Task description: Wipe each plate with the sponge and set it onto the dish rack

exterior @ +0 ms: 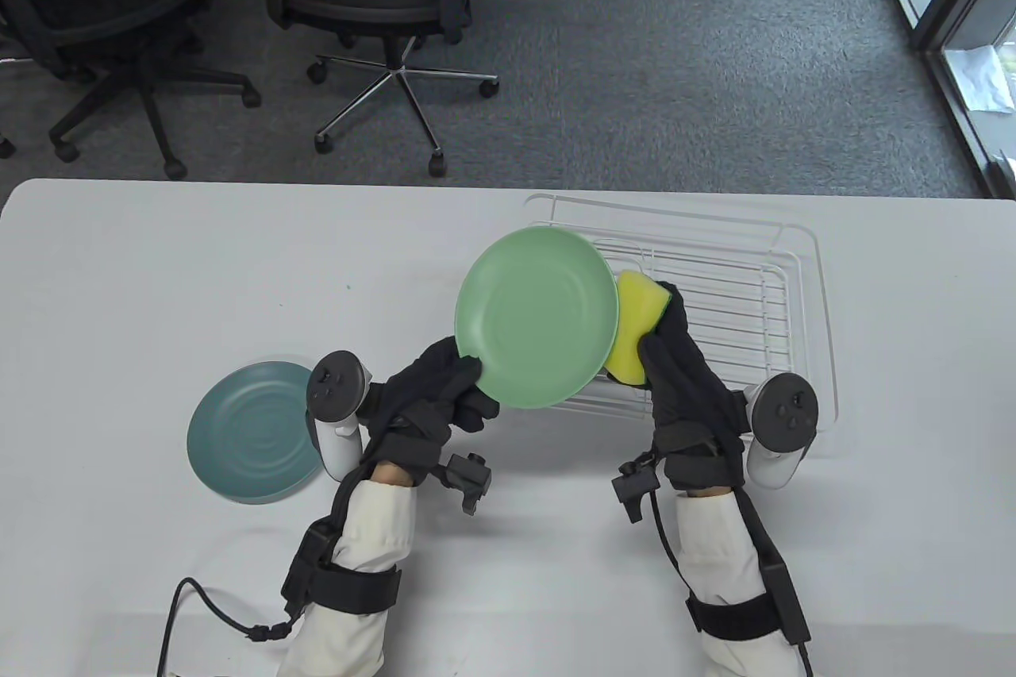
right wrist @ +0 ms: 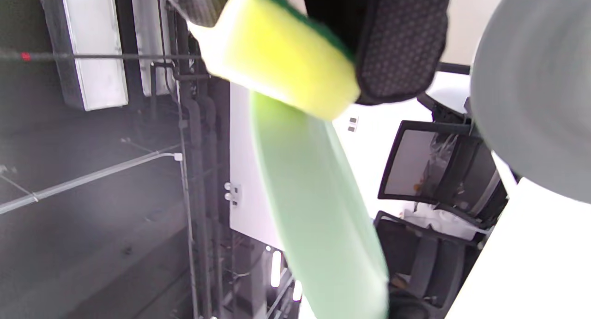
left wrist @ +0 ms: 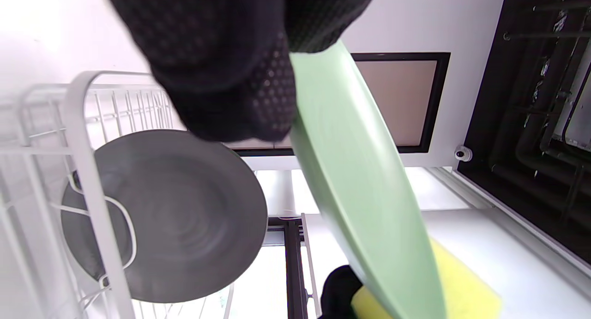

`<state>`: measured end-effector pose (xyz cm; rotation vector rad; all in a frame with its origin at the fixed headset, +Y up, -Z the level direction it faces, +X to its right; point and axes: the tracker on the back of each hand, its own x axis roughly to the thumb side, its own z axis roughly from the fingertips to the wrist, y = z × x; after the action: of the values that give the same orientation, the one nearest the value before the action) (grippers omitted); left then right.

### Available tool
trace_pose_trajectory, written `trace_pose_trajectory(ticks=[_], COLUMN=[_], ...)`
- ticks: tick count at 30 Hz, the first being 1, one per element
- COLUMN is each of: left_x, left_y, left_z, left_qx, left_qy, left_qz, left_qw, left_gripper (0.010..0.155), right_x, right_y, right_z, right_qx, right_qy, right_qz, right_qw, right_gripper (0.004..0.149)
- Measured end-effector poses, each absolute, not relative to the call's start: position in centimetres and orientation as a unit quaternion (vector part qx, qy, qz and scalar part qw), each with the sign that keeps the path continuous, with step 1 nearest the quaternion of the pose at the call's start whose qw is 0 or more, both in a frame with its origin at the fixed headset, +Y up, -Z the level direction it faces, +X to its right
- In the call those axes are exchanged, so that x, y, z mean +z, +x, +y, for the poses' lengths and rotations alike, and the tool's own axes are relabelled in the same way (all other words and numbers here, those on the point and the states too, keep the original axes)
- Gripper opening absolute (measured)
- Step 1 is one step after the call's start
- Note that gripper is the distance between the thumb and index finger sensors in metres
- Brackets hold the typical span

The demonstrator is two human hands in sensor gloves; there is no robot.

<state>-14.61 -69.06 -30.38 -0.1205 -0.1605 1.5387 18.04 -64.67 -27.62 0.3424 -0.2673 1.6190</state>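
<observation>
Here the left hand (exterior: 432,391) grips the tilted green plate (exterior: 536,316) at its seven o'clock rim above the desk (exterior: 159,272), while the right hand (exterior: 683,375) pinches the sponge (exterior: 635,328), seemingly touching the plate's back.

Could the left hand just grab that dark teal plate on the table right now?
Probably not yet: the left hand already grips the green plate. The teal plate lies uncovered right beside that wrist, so the path looks free once the hand is emptied.
</observation>
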Motion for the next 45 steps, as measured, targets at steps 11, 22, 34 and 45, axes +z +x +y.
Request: trace_pose_trajectory(ticks=[11, 22, 34, 45], left_x=[-30.5, -30.3, -29.4, -29.6], left_y=[-13.6, -11.9, -10.6, -12.5], left_z=[-68.8, -68.5, -67.6, -68.3], left_qx=[0.649, 0.623, 0.658, 0.711], left_qy=[-0.111, -0.174, -0.159, -0.068], left_qz=[-0.124, -0.187, -0.21, -0.103], left_qw=[0.743, 0.739, 0.706, 0.692], left_gripper=[0.048, 0.046, 0.044, 0.043], right_x=[-28.5, -29.1, -28.8, -27.5], right_y=[19.0, 17.9, 13.0, 10.2], right_z=[-65.6, -66.7, -67.7, -67.1], right_qx=[0.67, 0.668, 0.702, 0.781], right_qy=[0.155, 0.174, 0.202, 0.216], right_qz=[-0.081, -0.023, 0.039, -0.019], right_qw=[0.721, 0.723, 0.682, 0.585], right_gripper=[0.056, 0.056, 0.059, 0.06])
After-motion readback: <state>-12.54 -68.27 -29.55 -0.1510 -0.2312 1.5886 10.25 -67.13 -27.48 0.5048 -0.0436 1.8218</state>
